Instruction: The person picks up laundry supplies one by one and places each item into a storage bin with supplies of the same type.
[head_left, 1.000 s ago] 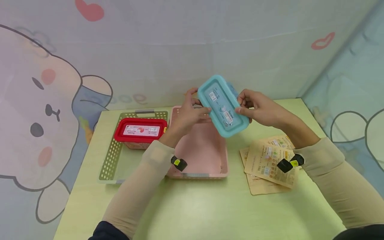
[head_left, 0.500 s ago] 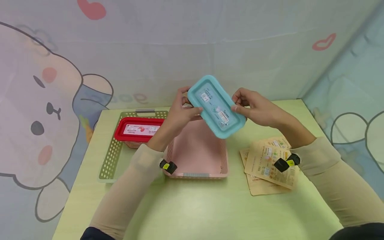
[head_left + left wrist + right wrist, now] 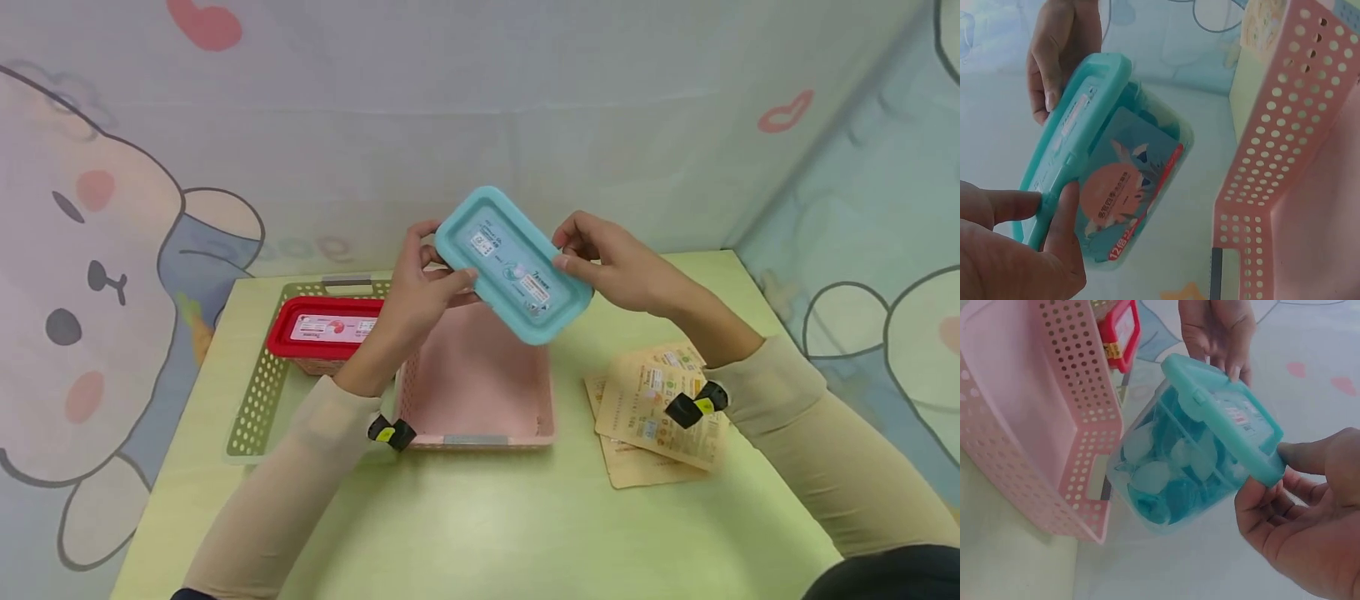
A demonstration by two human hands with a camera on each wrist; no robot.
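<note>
A clear plastic box of laundry pods (image 3: pixel 513 265) with a teal lid is held up, tilted, above the back of the pink basket (image 3: pixel 480 375). My left hand (image 3: pixel 427 287) pinches the lid's rim at one end, thumb on top and fingers beneath. At the opposite end my right hand (image 3: pixel 615 262) pinches the rim between thumb and curled fingers. The lid (image 3: pixel 1222 412) is on the box in the right wrist view, and white and teal pods (image 3: pixel 1154 475) show through the wall. A printed label (image 3: pixel 1129 187) covers the side in the left wrist view.
A similar box with a red lid (image 3: pixel 322 329) sits in the green basket (image 3: pixel 255 417) left of the pink one. Several tan printed packets (image 3: pixel 660 408) lie overlapping on the table (image 3: pixel 480 517) at right. A cartoon-printed cloth (image 3: pixel 450 108) hangs behind.
Both hands have carried the teal-lidded box leftward, over the pink basket's back. The grip on it stays the same. The head view has turned slightly right.
</note>
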